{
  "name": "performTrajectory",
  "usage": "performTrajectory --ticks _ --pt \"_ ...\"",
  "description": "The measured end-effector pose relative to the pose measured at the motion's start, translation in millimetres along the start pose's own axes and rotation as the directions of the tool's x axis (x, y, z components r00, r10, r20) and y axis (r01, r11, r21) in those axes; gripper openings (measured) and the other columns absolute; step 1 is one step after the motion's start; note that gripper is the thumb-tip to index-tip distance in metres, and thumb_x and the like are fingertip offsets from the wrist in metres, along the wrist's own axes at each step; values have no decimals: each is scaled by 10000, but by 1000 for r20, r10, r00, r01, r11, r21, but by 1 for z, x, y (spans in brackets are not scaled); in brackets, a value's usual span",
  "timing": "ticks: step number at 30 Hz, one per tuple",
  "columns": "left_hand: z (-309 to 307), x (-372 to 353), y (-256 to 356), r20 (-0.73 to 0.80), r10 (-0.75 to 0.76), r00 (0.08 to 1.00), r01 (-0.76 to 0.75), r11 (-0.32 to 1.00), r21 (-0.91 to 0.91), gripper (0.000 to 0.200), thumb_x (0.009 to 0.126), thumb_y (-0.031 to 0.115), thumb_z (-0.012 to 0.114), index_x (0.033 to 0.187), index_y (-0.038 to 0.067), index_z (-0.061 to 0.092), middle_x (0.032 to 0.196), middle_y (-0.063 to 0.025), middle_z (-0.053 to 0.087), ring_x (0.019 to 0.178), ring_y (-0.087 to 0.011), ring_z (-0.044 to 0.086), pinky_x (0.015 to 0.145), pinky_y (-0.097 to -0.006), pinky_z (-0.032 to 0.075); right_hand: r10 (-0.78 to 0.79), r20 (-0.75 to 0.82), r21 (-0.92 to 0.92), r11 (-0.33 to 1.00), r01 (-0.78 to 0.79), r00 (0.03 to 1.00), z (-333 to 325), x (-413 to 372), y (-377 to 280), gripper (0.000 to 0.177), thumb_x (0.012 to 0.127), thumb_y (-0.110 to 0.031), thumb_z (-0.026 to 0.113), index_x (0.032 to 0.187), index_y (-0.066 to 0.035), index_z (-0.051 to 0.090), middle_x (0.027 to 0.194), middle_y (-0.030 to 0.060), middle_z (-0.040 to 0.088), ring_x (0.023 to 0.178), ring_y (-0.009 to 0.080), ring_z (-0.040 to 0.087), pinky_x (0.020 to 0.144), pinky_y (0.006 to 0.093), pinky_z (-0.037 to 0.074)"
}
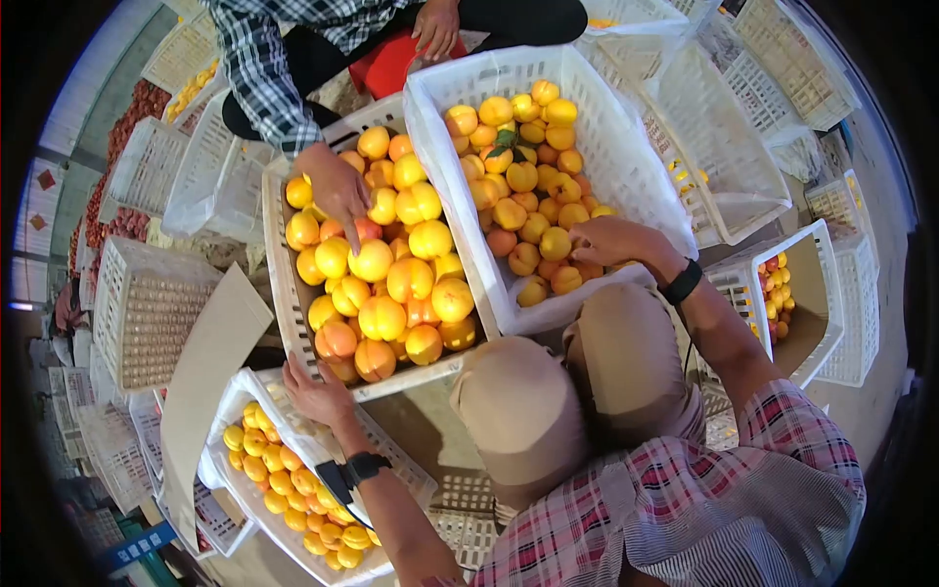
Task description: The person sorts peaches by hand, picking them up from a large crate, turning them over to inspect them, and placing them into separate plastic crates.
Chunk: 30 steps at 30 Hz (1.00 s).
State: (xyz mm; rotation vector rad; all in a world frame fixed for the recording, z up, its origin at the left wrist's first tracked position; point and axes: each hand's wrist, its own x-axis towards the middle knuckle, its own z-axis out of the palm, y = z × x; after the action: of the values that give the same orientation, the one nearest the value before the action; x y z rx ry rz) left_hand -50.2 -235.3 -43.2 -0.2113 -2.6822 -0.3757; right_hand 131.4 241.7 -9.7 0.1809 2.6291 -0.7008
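Note:
My left hand [321, 393] lies with its fingers spread at the near left corner of a white crate [277, 284] full of large yellow-orange peaches [381, 317]. Beside it, to the right, stands a second crate [636, 166] lined with white sheeting, with smaller yellow peaches [533, 227] and a few green leaves [507, 144] in it. My right hand [618, 242] reaches into this lined crate at its right side. Its fingers are curled down against the peaches; what they hold, if anything, is hidden. Both wrists wear dark bands.
Across from me, a person in a checked sleeve [256, 73] points a hand [337, 188] at the large peaches. A lined crate of small peaches [284, 479] stands at lower left, near a cardboard sheet [210, 362]. More crates [156, 303] surround us. My knees [523, 406] are close.

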Motion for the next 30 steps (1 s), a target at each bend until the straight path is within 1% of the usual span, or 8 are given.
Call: performTrajectory --ticks 2,7,9,13,15,26,29,30 --pt "-1 0 2 -4 -13 1000 13 1000 17 527 770 160 664 1266 71 512 1254 -181 511 1132 -366 496 951 -447 405 -34 -73 28 999 36 997 8 -1 9 329 798 -320 588 886 -3 591 803 218 625 776 395 604 661 466 459" --pt "1 1 1 -14 -6 1000 6 999 36 529 768 179 665 1264 75 512 1243 -176 521 1127 -357 500 940 -443 409 33 -1 39 999 -33 999 10 -25 5 282 819 -285 561 853 -6 583 781 213 611 757 387 596 644 452 454" --pt "0 1 2 -1 -17 1000 17 999 40 526 770 185 664 1261 73 514 1241 -175 522 1125 -358 501 935 -444 411 -107 53 80 991 102 993 17 -35 10 274 853 -273 524 830 -4 575 776 203 596 758 386 585 660 453 449" --pt "0 1 2 -2 -18 1000 18 999 29 518 772 188 660 1254 66 517 1236 -179 524 1123 -362 500 933 -448 411 -120 -65 210 969 131 991 28 -46 5 303 900 -286 479 823 -5 562 775 194 582 764 382 578 681 449 443" --pt "0 1 3 -1 -20 1000 20 999 38 516 773 187 660 1253 65 516 1235 -181 524 1125 -364 498 933 -449 411 81 -151 252 967 -41 985 30 -50 -5 326 924 -325 465 831 -25 553 779 187 588 768 379 578 690 447 435" --pt "12 9 7 -34 33 999 -28 989 145 504 776 172 662 1244 46 521 1232 -195 526 1124 -376 499 934 -455 416 161 -264 238 966 -97 951 52 -46 12 217 907 -270 511 901 -67 584 784 154 607 739 328 591 670 403 457" --pt "14 26 63 -110 214 971 -224 970 -90 490 793 200 664 1233 32 527 1198 -220 541 1067 -385 532 899 -459 441 133 -261 209 975 -79 956 54 -45 14 204 907 -260 505 917 -72 584 781 157 605 740 341 587 671 410 459" --pt "15 33 84 124 86 989 -40 942 -332 509 803 242 663 1242 31 517 1184 -238 545 1028 -391 552 870 -462 457 128 -244 190 978 -82 961 52 -45 14 197 906 -253 504 924 -74 583 782 158 606 742 350 584 671 415 459"
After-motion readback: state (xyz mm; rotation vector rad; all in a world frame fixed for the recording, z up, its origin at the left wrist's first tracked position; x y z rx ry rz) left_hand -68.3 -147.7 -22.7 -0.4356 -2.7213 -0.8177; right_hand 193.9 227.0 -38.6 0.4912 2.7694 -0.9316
